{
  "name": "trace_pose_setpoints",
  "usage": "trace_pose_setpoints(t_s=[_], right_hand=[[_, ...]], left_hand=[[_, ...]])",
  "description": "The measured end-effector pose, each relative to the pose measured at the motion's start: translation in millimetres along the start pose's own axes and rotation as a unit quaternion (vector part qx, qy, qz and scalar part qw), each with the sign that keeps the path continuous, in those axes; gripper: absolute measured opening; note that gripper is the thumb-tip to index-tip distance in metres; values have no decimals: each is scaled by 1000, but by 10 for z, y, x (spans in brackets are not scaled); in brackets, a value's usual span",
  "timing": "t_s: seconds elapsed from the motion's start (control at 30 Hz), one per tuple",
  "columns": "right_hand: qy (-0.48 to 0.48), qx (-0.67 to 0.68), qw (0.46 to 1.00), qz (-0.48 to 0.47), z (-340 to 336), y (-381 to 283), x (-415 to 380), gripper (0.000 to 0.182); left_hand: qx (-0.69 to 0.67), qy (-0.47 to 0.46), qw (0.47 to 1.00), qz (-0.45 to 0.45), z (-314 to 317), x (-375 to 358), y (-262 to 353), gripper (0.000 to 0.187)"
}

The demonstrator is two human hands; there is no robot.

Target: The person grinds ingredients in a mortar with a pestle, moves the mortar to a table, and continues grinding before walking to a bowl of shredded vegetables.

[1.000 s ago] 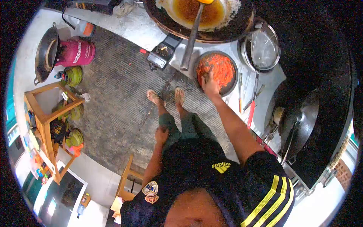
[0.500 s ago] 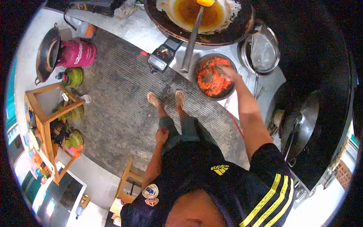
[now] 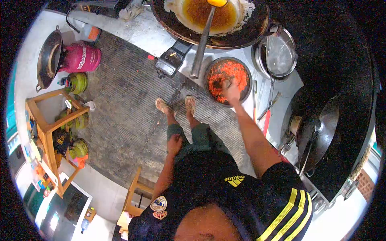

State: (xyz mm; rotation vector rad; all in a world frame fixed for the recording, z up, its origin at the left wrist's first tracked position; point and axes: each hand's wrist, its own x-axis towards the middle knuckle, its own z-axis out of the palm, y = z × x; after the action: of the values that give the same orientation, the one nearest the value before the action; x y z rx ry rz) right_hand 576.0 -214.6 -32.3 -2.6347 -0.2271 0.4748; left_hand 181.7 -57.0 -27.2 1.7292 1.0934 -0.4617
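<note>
A round dark stone bowl [image 3: 250, 89] holds coarse red paste [image 3: 237, 71]. My right hand [image 3: 232, 92] is inside it, low over the paste, with its fingers closed around a small tool whose shape is blurred. My left hand [image 3: 174, 144] lies on my left thigh, its fingers resting on the dark shorts and nothing visible in it. Above the bowl stands a large wok [image 3: 161, 18] with brown oil. A ladle [image 3: 203, 46] leans over its rim, with something yellow in its bowl.
Right of the stone bowl are a metal strainer [image 3: 281, 56], a red-handled tool [image 3: 266, 122] and another wok [image 3: 327, 116]. A black burner [image 3: 168, 64] is at the counter edge. Gas cylinders, one pink [image 3: 84, 57], and a wooden stand [image 3: 48, 125] are on the left.
My right hand has moved left and down within the bowl, and the forearm has swung left, uncovering the red-handled tool. My left hand still lies on the thigh.
</note>
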Motion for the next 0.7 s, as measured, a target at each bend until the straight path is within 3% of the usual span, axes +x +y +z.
trace_pose_setpoints(t_s=[0.03, 0.07, 0.17, 0.2, 0.23, 0.33, 0.43, 0.47, 0.53, 0.6, 0.67, 0.7], right_hand=[[70, -27, 997, 8, -42, -276, -323, 48], [-28, -106, 990, 85, -307, -568, -341, 50], [-6, -68, 993, 93, -565, -547, 80, 49], [-24, 23, 999, 38, -133, 200, 506, 45], [-70, 74, 995, 14, -167, 328, 547, 43], [-41, -73, 994, 70, -361, -565, -320, 40], [-44, -98, 994, 36, -299, -475, -227, 43], [35, -30, 999, -23, -365, -407, -55, 39], [-141, -59, 977, -149, -459, 383, 466, 39], [-149, 34, 982, -113, -506, 538, 595, 40], [16, 238, 966, 96, -638, 496, 317, 41], [29, 269, 954, 127, -682, 514, 216, 40]], left_hand=[[19, 0, 1000, 4, -8, -64, 56, 34], [44, -1, 999, 9, -95, -140, 175, 34], [50, 3, 998, 26, -95, -88, 197, 34], [41, 10, 999, 28, -68, -43, 148, 34], [36, 10, 999, 23, -60, -64, 74, 34], [8, 2, 1000, 29, 78, 10, -27, 34], [16, -16, 998, 51, -30, -46, -55, 34], [38, -19, 998, 52, -78, -80, 53, 34], [69, 2, 993, 99, -54, 70, 70, 32], [89, 43, 978, 183, 133, 409, -275, 30], [-53, 17, 971, 233, 3, 512, 37, 28], [-122, 1, 959, 257, -83, 581, 257, 27]])
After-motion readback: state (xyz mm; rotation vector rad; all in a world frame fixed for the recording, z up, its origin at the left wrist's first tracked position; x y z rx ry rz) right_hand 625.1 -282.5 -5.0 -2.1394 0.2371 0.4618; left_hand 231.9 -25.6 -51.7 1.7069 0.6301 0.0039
